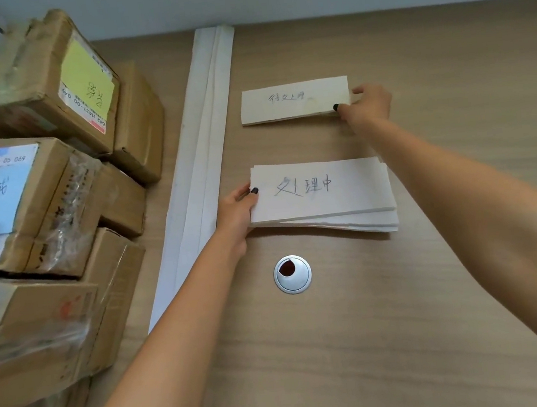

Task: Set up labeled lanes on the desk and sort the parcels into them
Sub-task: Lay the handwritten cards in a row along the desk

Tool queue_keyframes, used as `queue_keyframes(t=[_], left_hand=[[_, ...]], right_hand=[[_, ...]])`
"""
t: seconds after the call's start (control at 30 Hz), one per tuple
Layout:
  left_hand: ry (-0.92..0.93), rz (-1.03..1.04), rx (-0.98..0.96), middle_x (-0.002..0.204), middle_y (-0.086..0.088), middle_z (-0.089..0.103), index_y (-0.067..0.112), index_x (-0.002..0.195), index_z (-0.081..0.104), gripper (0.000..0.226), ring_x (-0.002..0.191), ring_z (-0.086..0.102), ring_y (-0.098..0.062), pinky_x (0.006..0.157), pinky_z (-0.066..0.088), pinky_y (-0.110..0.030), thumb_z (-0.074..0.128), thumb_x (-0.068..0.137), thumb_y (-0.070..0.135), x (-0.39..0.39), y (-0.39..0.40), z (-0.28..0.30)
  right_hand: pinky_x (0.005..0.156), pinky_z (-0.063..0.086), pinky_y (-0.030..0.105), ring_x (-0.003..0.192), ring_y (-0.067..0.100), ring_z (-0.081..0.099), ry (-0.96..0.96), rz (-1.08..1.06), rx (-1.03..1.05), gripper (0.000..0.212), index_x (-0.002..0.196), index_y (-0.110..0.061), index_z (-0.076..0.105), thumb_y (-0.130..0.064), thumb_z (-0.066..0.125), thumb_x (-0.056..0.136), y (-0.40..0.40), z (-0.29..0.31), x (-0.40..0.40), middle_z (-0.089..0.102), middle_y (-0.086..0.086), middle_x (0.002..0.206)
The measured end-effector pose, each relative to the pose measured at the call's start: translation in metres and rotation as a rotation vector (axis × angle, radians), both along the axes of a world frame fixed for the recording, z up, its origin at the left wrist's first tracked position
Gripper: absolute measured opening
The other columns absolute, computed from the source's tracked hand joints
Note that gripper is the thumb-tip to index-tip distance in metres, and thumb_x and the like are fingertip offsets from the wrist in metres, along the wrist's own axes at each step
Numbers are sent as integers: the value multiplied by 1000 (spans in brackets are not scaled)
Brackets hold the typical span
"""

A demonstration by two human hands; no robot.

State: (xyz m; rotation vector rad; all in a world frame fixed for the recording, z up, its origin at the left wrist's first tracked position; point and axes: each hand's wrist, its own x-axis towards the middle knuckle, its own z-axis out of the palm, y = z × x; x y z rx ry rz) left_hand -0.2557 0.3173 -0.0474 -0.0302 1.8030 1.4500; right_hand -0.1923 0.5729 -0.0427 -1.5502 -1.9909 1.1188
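A handwritten paper label lies on the wooden desk toward the back. My right hand pinches its right end between thumb and fingers. Closer to me is a small stack of paper labels with handwriting on the top sheet. My left hand grips the stack's left edge, thumb on top. A long white paper strip runs from the back of the desk toward me as a divider. Several cardboard parcels are piled left of the strip, some with yellow or blue notes.
A round silver cable grommet is set into the desk just in front of the label stack. A pale wall borders the desk at the back. Bare wood spreads to the right and toward the front edge.
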Motion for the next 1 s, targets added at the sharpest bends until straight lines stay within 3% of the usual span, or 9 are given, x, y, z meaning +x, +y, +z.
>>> queue_keyframes(t=[0.17, 0.3, 0.43, 0.5, 0.57, 0.63, 0.73, 0.87, 1.0], left_hand=[[-27, 20, -3, 122, -8, 62, 15, 131, 50, 37, 82, 59, -12, 72, 49, -27, 43, 96, 5, 11, -4, 10], [-47, 44, -27, 99, -1, 64, 16, 132, 50, 37, 77, 59, -12, 67, 49, -27, 43, 96, 8, 23, -12, 23], [-36, 71, -23, 104, -5, 62, 17, 133, 49, 39, 75, 59, -12, 59, 50, -25, 44, 96, 8, 43, -21, 45], [-30, 88, 0, 101, -5, 63, 16, 133, 49, 40, 71, 59, -12, 50, 51, -21, 45, 95, 6, 58, -22, 57], [-27, 97, 37, 93, -3, 64, 14, 133, 49, 40, 68, 60, -11, 44, 50, -18, 47, 94, 5, 75, -23, 68], [-21, 108, 62, 94, -4, 65, 13, 131, 50, 40, 68, 60, -13, 48, 51, -21, 50, 92, 5, 94, -22, 75], [0, 146, 60, 110, -11, 64, 14, 126, 54, 36, 74, 59, -17, 49, 48, -20, 55, 90, 9, 125, -18, 78], [-1, 155, 71, 91, -5, 63, 18, 119, 57, 31, 68, 58, -18, 54, 46, -28, 60, 89, 18, 166, -14, 85], [-67, 93, 109, 83, -4, 60, 18, 109, 60, 22, 72, 55, -22, 70, 51, -34, 48, 91, 14, 197, -3, 93]], right_hand=[[101, 43, 36, 115, 32, 57, -59, 110, 10, 57, 134, -6, 44, -18, 66, 83, -2, 15, 14, 55, 18, 128], [99, 45, 39, 110, 30, 60, -104, 135, -16, 46, 126, -6, 52, -21, 65, 84, -9, 30, 42, 60, 17, 122], [78, 49, 34, 78, 25, 56, -210, 228, -112, 40, 108, 6, 62, -26, 64, 84, -27, 48, 101, 66, 19, 99], [70, 48, 36, 72, 24, 54, -271, 227, -127, 45, 105, 7, 64, -33, 64, 84, -41, 58, 137, 67, 24, 99], [68, 48, 33, 70, 23, 56, -276, 217, -205, 48, 104, 5, 63, -38, 63, 83, -56, 68, 173, 66, 17, 91], [63, 48, 28, 66, 20, 57, -219, 191, -383, 45, 103, -3, 60, -43, 64, 83, -72, 78, 205, 61, 9, 88], [56, 48, 24, 60, 16, 57, -141, 152, -540, 39, 95, -11, 55, -44, 69, 79, -90, 87, 247, 55, 4, 83], [55, 49, 23, 57, 15, 53, -81, 132, -549, 28, 90, -10, 62, -33, 74, 78, -96, 95, 290, 51, 1, 73], [53, 47, 23, 58, 15, 50, 19, 44, -549, 28, 86, -8, 58, -27, 76, 77, -84, 96, 325, 50, 2, 72]])
